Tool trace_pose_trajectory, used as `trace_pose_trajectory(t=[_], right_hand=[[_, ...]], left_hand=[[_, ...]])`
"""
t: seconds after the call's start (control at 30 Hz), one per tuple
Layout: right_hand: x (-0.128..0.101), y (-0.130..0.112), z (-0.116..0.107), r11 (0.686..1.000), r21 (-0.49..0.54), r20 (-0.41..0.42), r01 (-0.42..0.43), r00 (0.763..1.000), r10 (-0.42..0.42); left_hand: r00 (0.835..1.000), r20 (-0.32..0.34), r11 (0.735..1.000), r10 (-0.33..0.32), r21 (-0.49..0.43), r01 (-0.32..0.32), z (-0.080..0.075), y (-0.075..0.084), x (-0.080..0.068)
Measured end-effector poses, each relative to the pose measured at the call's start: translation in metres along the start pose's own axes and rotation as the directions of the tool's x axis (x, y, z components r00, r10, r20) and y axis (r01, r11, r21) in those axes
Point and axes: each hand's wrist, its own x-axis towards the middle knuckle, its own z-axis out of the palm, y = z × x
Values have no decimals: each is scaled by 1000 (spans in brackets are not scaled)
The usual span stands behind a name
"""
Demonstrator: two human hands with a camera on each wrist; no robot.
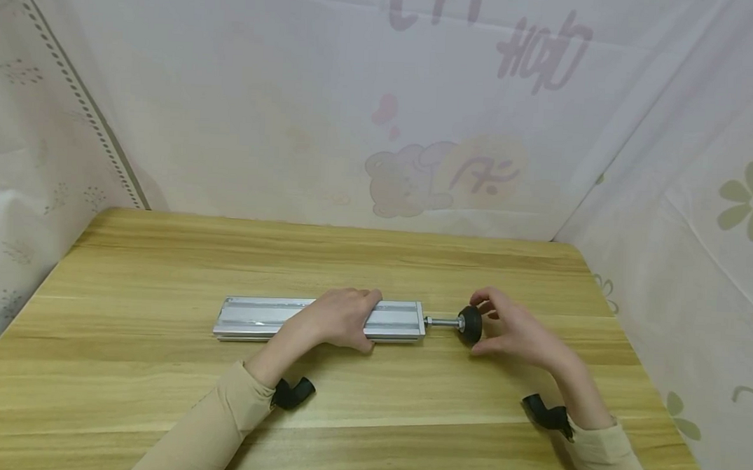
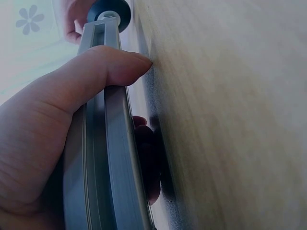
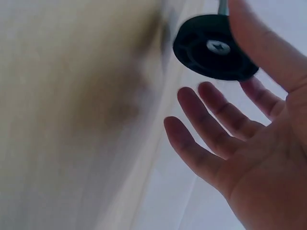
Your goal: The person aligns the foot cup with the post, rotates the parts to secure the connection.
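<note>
Left hand (image 1: 341, 319) wrapped round rail (image 1: 259, 317), mid-bench (image 1: 161, 254). Right hand (image 1: 517, 332), fingers (image 3: 201, 139) loose and spread, touching black knob (image 1: 471, 324). No writing readable on rail or knob.

place: home-style recording booth | cues: wooden table (image 1: 160, 268); printed bedsheet backdrop (image 1: 417, 174)

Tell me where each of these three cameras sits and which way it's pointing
Head: worn high, looks forward and down at the wooden table; both hands and sleeves show.
Left wrist: looks along the aluminium rail that the left hand grips.
Right wrist: looks past the right hand at the black foot; fingers spread.
Shared: the black foot appears in all three views.
</note>
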Motion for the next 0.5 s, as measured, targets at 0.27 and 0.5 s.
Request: trace_pose_trajectory(t=[0.27,0.5], right_hand=[[3,-2,6,999,-35,-54,24,998,-26],[2,-1,4,999,-25,-53,23,998,-24]], left_hand=[[1000,-6,1000,4,8,-4,0,0,0],[1000,-2,1000,1,4,-1,-1,0,-1]])
